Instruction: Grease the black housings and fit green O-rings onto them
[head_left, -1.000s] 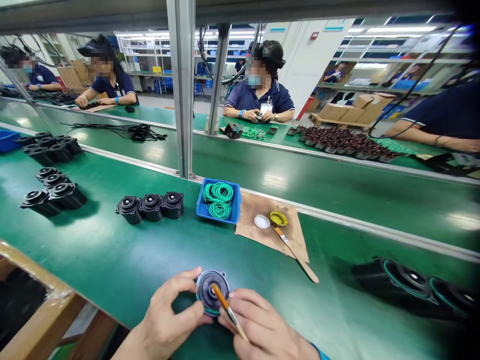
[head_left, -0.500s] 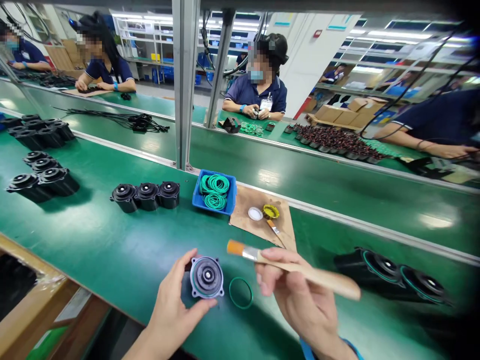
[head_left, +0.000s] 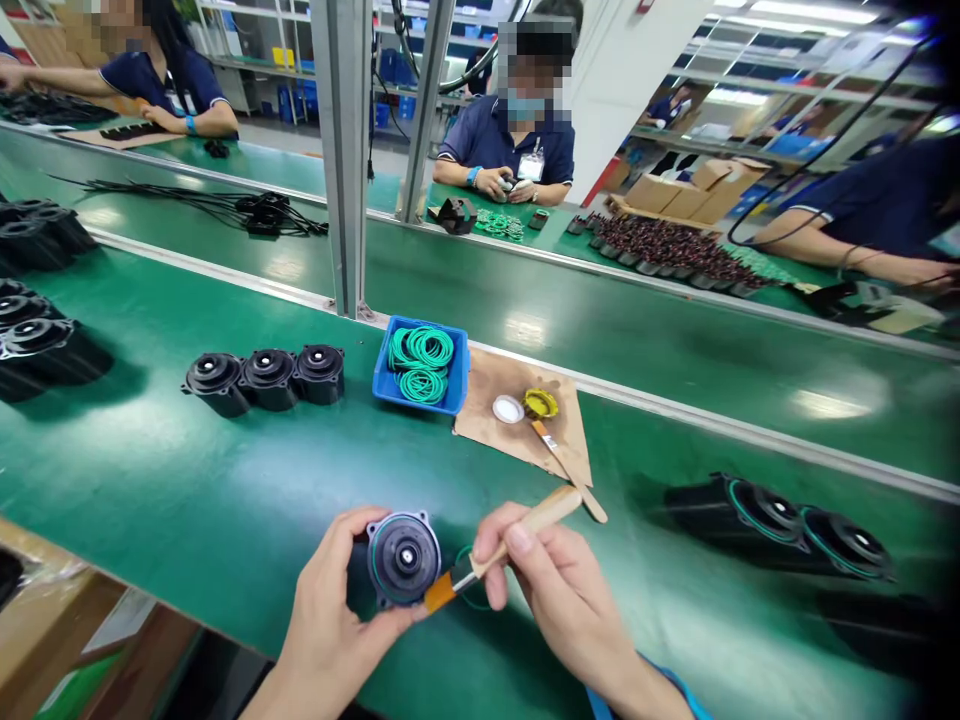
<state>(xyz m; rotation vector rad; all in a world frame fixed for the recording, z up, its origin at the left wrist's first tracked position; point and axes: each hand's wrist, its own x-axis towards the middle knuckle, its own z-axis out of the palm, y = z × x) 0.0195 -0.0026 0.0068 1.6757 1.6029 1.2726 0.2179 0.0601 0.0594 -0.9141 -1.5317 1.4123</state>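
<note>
So you've got the black round housing with small lugs on its rim (head_left: 406,557) out in front of you near the table's front edge, ringed face turned up at you, a green line showing along the left of its rim. Your left hand (head_left: 330,605) is curved in a half-open C around its left side, fingers behind and thumb at the bottom, so that's gripped. Your right hand (head_left: 559,580) is closed in a pinch on the wooden-handled flat brush with orange bristles (head_left: 463,576). The bristles are right by the housing's lower rim and your left thumb tip; can't tell which they touch.

Partly behind that brush, a thin green ring (head_left: 475,606) lies on the glossy green tabletop (head_left: 262,500). Further out there's a blue plastic tray (head_left: 457,380) of green rings, then a stained brown cardboard sheet (head_left: 499,448) with a white round lid (head_left: 508,409), a yellow round cup (head_left: 541,403) and a second wooden brush (head_left: 568,470) hanging over its edge. Three black housings (head_left: 268,375) line up left of the tray, and two green-ringed black housings (head_left: 780,520) sit off right.
</note>
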